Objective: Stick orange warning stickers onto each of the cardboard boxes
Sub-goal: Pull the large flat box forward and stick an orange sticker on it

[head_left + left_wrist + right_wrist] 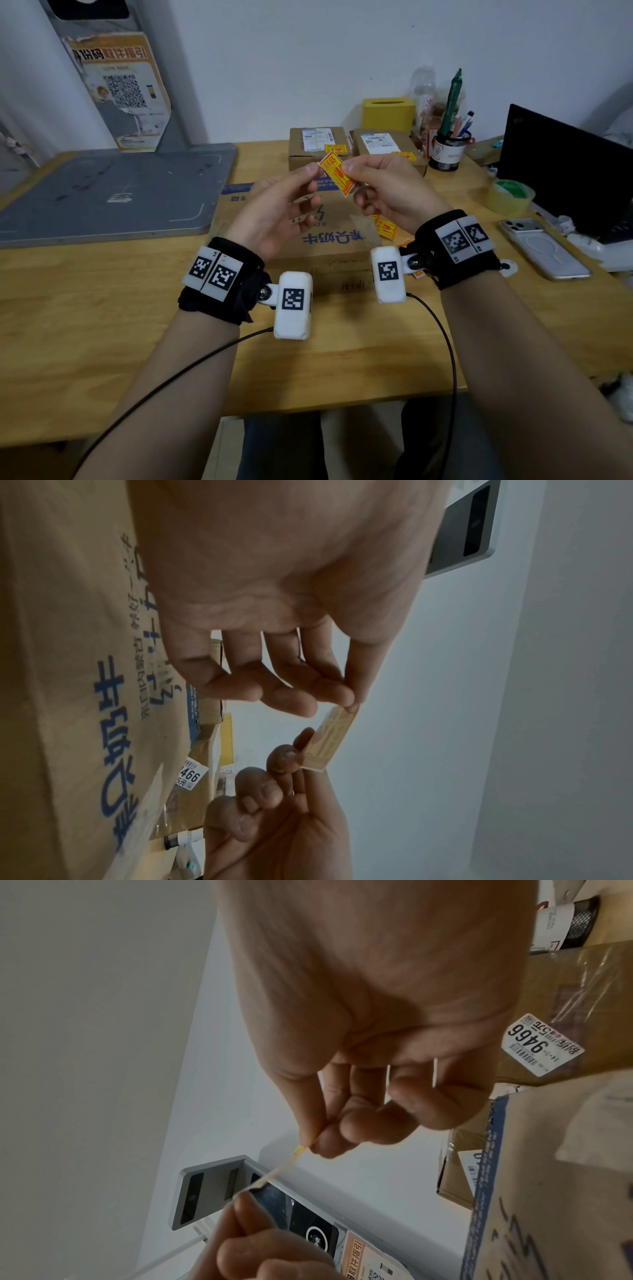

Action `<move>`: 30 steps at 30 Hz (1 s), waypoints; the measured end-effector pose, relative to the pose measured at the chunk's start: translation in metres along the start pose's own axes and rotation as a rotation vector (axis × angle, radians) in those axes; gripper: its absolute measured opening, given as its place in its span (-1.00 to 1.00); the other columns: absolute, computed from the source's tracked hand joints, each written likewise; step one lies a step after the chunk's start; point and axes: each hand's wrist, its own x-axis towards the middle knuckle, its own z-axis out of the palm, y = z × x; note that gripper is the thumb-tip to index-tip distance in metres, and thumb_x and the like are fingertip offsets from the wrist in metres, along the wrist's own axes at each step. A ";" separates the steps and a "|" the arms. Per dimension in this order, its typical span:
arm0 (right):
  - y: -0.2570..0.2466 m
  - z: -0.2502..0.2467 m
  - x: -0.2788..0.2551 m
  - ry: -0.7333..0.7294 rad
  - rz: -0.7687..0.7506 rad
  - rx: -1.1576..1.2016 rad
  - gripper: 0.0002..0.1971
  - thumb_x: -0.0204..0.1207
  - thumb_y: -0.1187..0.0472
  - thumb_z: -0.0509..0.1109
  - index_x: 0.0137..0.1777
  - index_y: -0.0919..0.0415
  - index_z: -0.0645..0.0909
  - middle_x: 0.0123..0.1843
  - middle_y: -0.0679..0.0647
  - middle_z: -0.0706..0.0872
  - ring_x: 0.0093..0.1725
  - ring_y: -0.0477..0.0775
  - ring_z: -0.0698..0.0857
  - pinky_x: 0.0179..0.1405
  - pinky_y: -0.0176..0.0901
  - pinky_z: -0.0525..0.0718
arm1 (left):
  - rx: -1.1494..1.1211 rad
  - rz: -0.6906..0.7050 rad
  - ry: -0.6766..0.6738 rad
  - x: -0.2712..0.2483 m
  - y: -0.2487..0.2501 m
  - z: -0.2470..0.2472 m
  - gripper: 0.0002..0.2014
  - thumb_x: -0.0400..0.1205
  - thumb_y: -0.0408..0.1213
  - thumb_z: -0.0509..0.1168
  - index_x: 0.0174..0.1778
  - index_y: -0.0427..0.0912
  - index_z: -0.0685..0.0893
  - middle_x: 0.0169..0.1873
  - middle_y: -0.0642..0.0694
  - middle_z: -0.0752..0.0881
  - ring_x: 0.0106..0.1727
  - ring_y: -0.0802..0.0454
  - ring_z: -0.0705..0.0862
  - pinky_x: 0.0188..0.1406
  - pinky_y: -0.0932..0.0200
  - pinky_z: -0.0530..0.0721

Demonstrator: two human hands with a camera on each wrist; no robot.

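1. Head view: wooden table (102, 325) carries everything. Grey metal plate (113, 195) lies well to the left of the left hand's grip, black laptop (565, 171) well to the right of the right hand's grip.
2. Large flat cardboard box (329, 236) with blue print sits directly under both grips. No sticker visible on its exposed top; much of it is hidden by the hands.
3. Two small cardboard boxes stand beyond the grips: left small box (317, 147) and right small box (387, 147). Each already shows an orange sticker on top, so the large box looks like the one left to do.
4. Left hand (277, 212), palm toward the camera, grip narrow: thumb and forefinger pinch the top-left corner of the sticker.
5. Right hand (387, 192), grip narrow: thumb and finger pinch the sticker's right edge; the other fingers are curled.
6. Loose spare stickers (387, 228) lie on the large box just below the right grip.
7. Orange warning sticker (337, 174) is held in the air between the two grips, tilted, above the large box and touching neither box nor table. Right wrist view shows it edge-on (274, 1173).
8. Step, as a judgement: peeling or readying the sticker; whether the backing is off cannot be told.
9. Next move calls for: free the adhesive side, lower it onto a bare part of the large box, press flat, avoid creasing or fingers sticking.
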 end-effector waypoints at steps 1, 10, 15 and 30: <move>0.000 0.000 0.000 0.001 0.001 -0.003 -0.90 0.68 0.18 0.44 -0.02 0.11 0.78 -0.35 0.01 0.73 -0.49 -0.04 0.57 -0.53 -0.23 0.40 | -0.001 0.001 0.003 0.000 0.000 -0.001 -0.84 0.63 -0.10 0.45 -0.23 -0.01 0.86 -0.35 0.10 0.70 -0.28 0.11 0.68 -0.30 0.17 0.57; 0.001 0.001 0.001 0.004 0.003 -0.024 -0.90 0.69 0.19 0.44 0.03 0.15 0.78 -0.31 0.05 0.73 -0.49 -0.05 0.58 -0.53 -0.22 0.41 | 0.070 0.008 0.021 -0.002 0.000 -0.004 -0.87 0.62 -0.09 0.46 -0.14 -0.07 0.77 -0.40 0.11 0.70 -0.34 0.17 0.68 -0.29 0.20 0.56; 0.003 0.001 0.003 -0.010 0.002 -0.025 -0.90 0.68 0.17 0.45 0.04 0.15 0.79 -0.27 0.09 0.73 -0.48 -0.05 0.59 -0.52 -0.20 0.41 | 0.037 -0.006 0.006 -0.003 0.000 -0.004 -0.87 0.64 -0.10 0.44 -0.16 -0.03 0.81 -0.39 0.11 0.69 -0.34 0.17 0.67 -0.29 0.21 0.56; 0.002 0.002 0.004 -0.012 0.000 -0.035 -0.89 0.68 0.16 0.45 0.07 0.15 0.78 -0.25 0.09 0.72 -0.48 -0.06 0.59 -0.53 -0.23 0.41 | 0.018 -0.022 0.014 -0.003 0.002 -0.005 -0.76 0.64 -0.15 0.44 -0.37 -0.02 0.80 -0.42 0.09 0.65 -0.35 0.16 0.65 -0.31 0.20 0.55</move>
